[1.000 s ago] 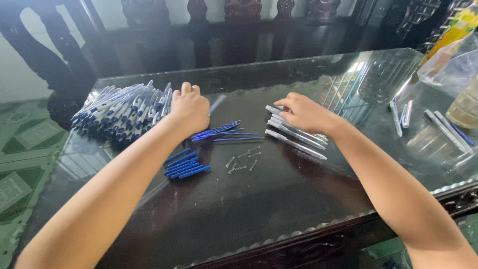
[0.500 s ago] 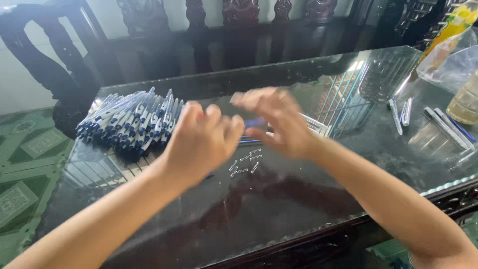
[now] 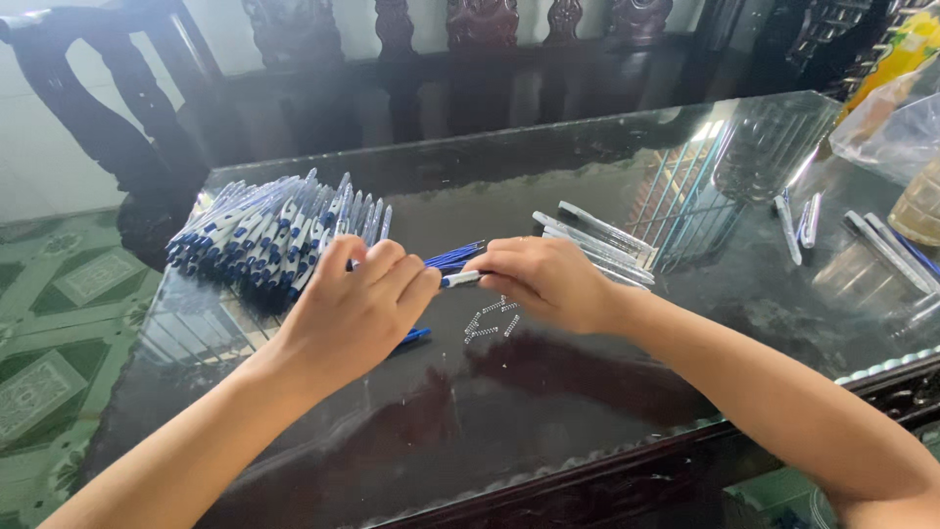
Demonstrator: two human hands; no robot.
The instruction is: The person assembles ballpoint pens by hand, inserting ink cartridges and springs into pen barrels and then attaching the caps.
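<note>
Left hand and right hand meet, both pinched on 1 white-and-blue pen, held above the loose springs for reach.

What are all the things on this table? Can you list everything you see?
Finished pens: a big pile, white and blue, far left of the table.
Pen being held: one, white with a blue tip, between both hands.
Blue pen parts: a few, blue, behind the hands.
Pale pen barrels: several, whitish, right of the hands.
Springs: a few, silver, below the right hand.
Loose pens: several, white, far right.
Plastic bag: one, clear, right corner.
Table: one, dark, glass-topped.
Chairs: dark wood, behind the table.
Left hand: holding the pen.
Right hand: holding the pen.
</note>
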